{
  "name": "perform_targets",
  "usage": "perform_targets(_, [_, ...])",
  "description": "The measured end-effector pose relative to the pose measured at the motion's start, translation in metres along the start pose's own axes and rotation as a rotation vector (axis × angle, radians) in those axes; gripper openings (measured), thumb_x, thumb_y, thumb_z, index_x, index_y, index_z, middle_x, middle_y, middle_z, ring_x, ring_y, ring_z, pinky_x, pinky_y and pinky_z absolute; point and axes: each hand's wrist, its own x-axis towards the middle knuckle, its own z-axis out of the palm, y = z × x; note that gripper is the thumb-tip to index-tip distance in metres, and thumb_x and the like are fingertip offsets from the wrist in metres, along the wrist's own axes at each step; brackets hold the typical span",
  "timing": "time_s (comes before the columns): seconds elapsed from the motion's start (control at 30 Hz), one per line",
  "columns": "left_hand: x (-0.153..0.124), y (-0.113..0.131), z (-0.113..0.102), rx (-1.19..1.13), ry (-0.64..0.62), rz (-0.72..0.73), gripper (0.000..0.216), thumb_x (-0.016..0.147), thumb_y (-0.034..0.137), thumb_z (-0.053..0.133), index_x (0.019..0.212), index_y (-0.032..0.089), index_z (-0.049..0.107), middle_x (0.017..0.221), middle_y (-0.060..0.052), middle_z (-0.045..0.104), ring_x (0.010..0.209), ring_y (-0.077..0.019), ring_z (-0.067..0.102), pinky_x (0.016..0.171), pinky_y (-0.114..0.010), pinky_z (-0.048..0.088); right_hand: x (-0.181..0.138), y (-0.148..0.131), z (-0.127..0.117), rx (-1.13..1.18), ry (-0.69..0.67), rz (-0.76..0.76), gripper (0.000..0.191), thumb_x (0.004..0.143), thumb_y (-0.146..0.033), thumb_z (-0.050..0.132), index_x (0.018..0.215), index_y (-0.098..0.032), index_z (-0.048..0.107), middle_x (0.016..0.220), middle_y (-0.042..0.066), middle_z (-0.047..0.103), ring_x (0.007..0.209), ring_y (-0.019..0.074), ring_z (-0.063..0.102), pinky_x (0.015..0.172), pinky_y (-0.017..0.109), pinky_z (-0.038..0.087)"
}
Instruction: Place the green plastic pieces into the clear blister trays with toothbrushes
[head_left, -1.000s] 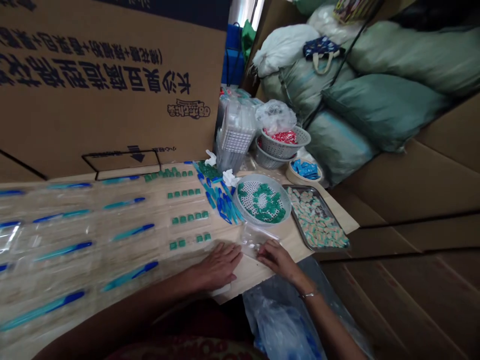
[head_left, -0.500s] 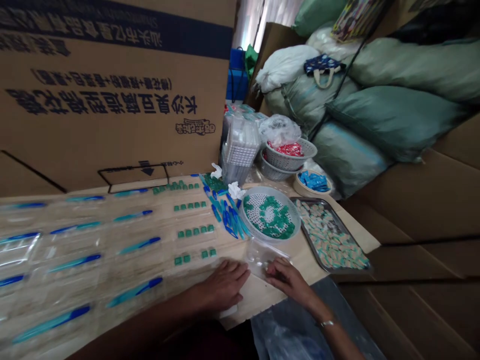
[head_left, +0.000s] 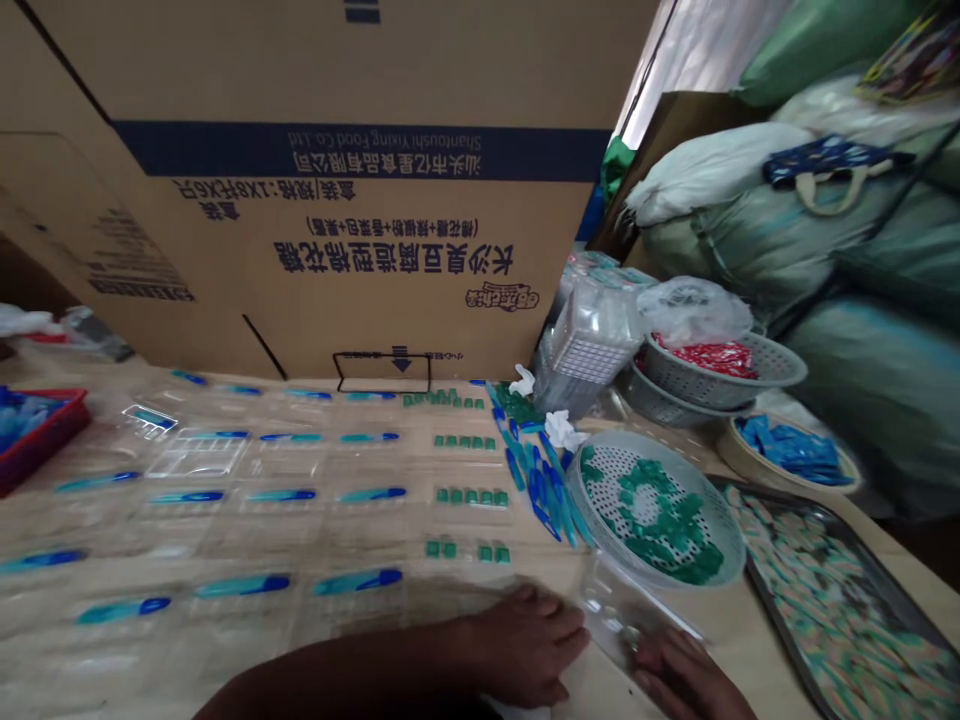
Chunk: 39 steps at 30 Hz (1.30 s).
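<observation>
Here, one left hand [head_left: 531,643], palm down, fingers slightly spread; one right hand [head_left: 686,675], fingers bent, pinch indiscernible, at one clear tray [head_left: 609,602] before one round sieve [head_left: 604,502]; four green cubes [head_left: 485,553], nearest row; two stacked baskets [head_left: 772,364].

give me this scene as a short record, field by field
left hand: palm down, left of a clear plastic piece
right hand: fingertips at that piece's near end, grip unclear
beyond hands: round grey plastic colander with green pieces
right side: rectangular metal tray of pale-and-green pieces
left of colander: slim blue-and-teal pieces, heaped
nearest cube row: four small green cubes, gap in middle
backdrop: large brown cardboard box, printing upside down
</observation>
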Motion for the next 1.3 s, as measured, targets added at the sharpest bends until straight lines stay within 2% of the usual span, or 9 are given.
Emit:
perform_targets(0.2, [-0.002, 0.002, -0.004, 0.033, -0.006, 0.017, 0.052, 0.086, 0.039, 0.046, 0.129, 0.01, 0.041, 0.139, -0.016, 0.041, 0.12, -0.0312, 0.042, 0.096, -0.044, 0.033, -0.001, 0.003, 0.005, -0.172, -0.002, -0.106, 0.016, 0.084, -0.032, 0.05, 0.082, -0.027, 0.065, 0.077, 0.005, 0.065, 0.073, 0.0212, 0.062, 0.063, 0.029, 0.051])
perform_targets(0.4, [-0.002, 0.0, -0.005, -0.035, -0.006, 0.011, 0.059, 0.086, 0.037, 0.046, 0.137, 0.012, 0.031, 0.139, -0.017, 0.041, 0.123, -0.0303, 0.04, 0.098, -0.045, 0.032, 0.003, -0.008, 0.019, -0.474, 0.047, -0.275, 0.021, 0.078, -0.01, 0.048, 0.086, -0.023, 0.062, 0.071, 0.003, 0.064, 0.06, 0.0188, 0.06, 0.055, 0.027, 0.043])
perform_targets(0.57, [-0.007, 0.003, -0.009, -0.179, -0.03, -0.041, 0.064, 0.082, 0.032, 0.052, 0.139, 0.016, 0.029, 0.148, -0.016, 0.028, 0.133, -0.0328, 0.028, 0.105, -0.051, 0.025, 0.008, -0.04, -0.01, -0.505, 0.002, -0.189, 0.016, 0.079, -0.009, 0.044, 0.076, -0.021, 0.055, 0.071, 0.003, 0.059, 0.067, 0.0183, 0.057, 0.058, 0.027, 0.042])
perform_targets(0.63, [-0.008, 0.006, -0.014, -0.279, 0.071, -0.073, 0.069, 0.077, 0.034, 0.056, 0.139, 0.02, 0.028, 0.15, -0.014, 0.023, 0.136, -0.0336, 0.022, 0.107, -0.053, 0.021, 0.005, -0.055, -0.021, -0.528, 0.078, -0.162, 0.016, 0.082, -0.011, 0.043, 0.075, -0.021, 0.054, 0.07, 0.003, 0.056, 0.067, 0.0181, 0.055, 0.059, 0.027, 0.042])
perform_targets(0.77, [-0.003, 0.008, -0.031, -0.825, 0.46, -0.441, 0.077, 0.074, 0.041, 0.056, 0.139, 0.017, 0.024, 0.139, -0.019, 0.041, 0.116, -0.03, 0.051, 0.096, -0.047, 0.04, 0.005, -0.1, -0.019, -0.532, 0.216, -0.24, 0.02, 0.087, -0.01, 0.042, 0.075, -0.02, 0.053, 0.067, 0.003, 0.055, 0.064, 0.0176, 0.052, 0.058, 0.028, 0.04])
perform_targets(0.87, [-0.001, 0.0, -0.047, -1.313, 0.525, -0.722, 0.069, 0.069, 0.039, 0.059, 0.129, 0.015, 0.036, 0.104, -0.014, 0.067, 0.075, -0.0216, 0.067, 0.072, -0.036, 0.05, 0.025, -0.12, -0.017, -0.354, 0.144, -0.319, 0.015, 0.09, -0.015, 0.045, 0.081, -0.02, 0.056, 0.073, 0.003, 0.059, 0.069, 0.0164, 0.054, 0.063, 0.027, 0.041])
perform_targets(0.97, [-0.015, -0.016, -0.06, -1.432, 0.682, -0.828, 0.064, 0.059, 0.037, 0.068, 0.116, 0.016, 0.047, 0.082, -0.005, 0.071, 0.058, -0.0157, 0.063, 0.06, -0.028, 0.048, 0.064, -0.095, -0.034, -0.116, 0.22, -0.192, 0.02, 0.093, -0.023, 0.044, 0.081, -0.019, 0.059, 0.076, 0.003, 0.062, 0.071, 0.0137, 0.057, 0.063, 0.023, 0.043])
perform_targets(1.07, [-0.04, -0.029, -0.061, -1.424, 0.807, -0.885, 0.062, 0.055, 0.038, 0.072, 0.11, 0.018, 0.051, 0.078, -0.003, 0.071, 0.053, -0.0146, 0.062, 0.053, -0.025, 0.044, 0.111, -0.038, -0.061, -0.212, 0.419, 0.193, 0.026, 0.092, -0.027, 0.042, 0.08, -0.016, 0.062, 0.078, 0.005, 0.065, 0.072, 0.0144, 0.06, 0.066, 0.024, 0.043])
perform_targets(1.3, [-0.071, -0.03, -0.039, -1.364, 0.895, -0.915, 0.054, 0.057, 0.046, 0.07, 0.103, 0.022, 0.057, 0.071, -0.001, 0.07, 0.054, -0.0176, 0.062, 0.054, -0.029, 0.047, 0.174, 0.032, -0.065, -0.265, 0.431, 0.298, 0.025, 0.078, -0.019, 0.059, 0.053, -0.019, 0.055, 0.056, 0.002, 0.06, 0.059, 0.0136, 0.057, 0.057, 0.023, 0.038])
